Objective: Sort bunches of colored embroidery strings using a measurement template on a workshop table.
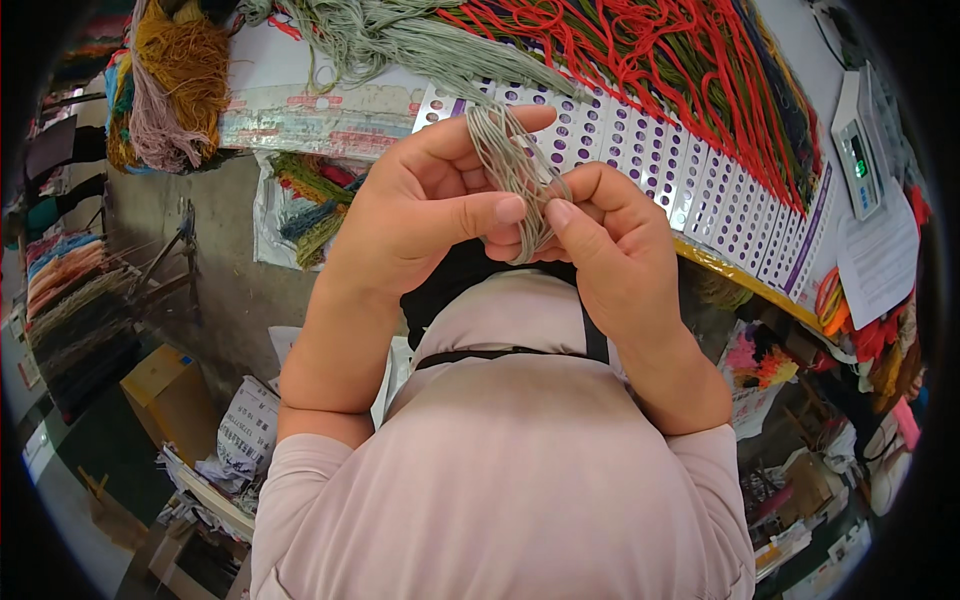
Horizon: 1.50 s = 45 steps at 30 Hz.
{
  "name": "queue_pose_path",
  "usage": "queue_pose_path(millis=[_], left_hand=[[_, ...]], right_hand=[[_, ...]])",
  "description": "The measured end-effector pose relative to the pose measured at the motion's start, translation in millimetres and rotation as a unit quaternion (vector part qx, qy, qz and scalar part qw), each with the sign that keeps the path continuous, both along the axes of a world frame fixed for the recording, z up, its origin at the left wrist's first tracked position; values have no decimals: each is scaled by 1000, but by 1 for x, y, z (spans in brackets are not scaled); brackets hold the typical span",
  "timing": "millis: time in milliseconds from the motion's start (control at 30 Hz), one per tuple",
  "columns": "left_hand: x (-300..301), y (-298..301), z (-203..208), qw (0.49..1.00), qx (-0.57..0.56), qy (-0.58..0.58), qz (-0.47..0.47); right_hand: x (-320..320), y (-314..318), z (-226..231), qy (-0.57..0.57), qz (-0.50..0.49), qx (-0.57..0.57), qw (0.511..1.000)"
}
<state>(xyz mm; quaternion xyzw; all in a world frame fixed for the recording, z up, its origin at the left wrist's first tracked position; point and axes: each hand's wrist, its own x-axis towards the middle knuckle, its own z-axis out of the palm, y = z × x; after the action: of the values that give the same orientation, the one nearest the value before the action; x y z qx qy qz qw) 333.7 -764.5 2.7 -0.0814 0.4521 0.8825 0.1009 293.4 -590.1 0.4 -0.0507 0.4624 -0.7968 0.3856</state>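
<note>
A small looped skein of grey-green thread [510, 165] hangs between my hands, just in front of my chest. My left hand [445, 190] has the loops over its raised index finger, with the thumb pressed against the strands. My right hand [610, 215] pinches the lower right side of the skein between thumb and fingertips. Beyond my hands lies a larger heap of grey-green thread [400, 45] on the table, and one bundle of it reaches toward the held skein.
White punched cards [640, 150] with purple-ringed holes line the table edge. Red and dark green threads [680, 70] spread over them. A digital scale [856, 150] and a paper sheet [880, 262] are at right. Ochre and mauve skeins [180, 80] hang at left; a cardboard box [170, 400] stands below.
</note>
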Motion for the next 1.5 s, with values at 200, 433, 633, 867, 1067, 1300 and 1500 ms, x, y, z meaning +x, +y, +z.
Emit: queue_pose_path(millis=[200, 433, 633, 867, 1067, 1300, 1500], left_hand=[[-1, -4, -1, 1000, -21, -1, -12], [0, -3, -2, 1000, -20, 2, -7], [0, -2, 0, 1000, -25, 1, 2], [-2, -5, 8, 995, -100, -4, 13], [-4, -6, 12, 992, -123, 7, 20], [-3, -6, 12, 989, -143, 9, 29], [-3, -4, 16, 988, -146, 3, 41]], right_hand=[[0, 0, -1, -7, -6, 12, 1000], [0, 1, -1, 1, -5, 4, 1000], [2, 0, -3, -6, -17, 8, 1000], [2, -6, 2, 3, -3, 46, 999], [2, -7, 2, 29, -7, 76, 997], [5, -8, -4, 4, -22, 36, 999], [6, -8, -1, 10, -12, 55, 998]])
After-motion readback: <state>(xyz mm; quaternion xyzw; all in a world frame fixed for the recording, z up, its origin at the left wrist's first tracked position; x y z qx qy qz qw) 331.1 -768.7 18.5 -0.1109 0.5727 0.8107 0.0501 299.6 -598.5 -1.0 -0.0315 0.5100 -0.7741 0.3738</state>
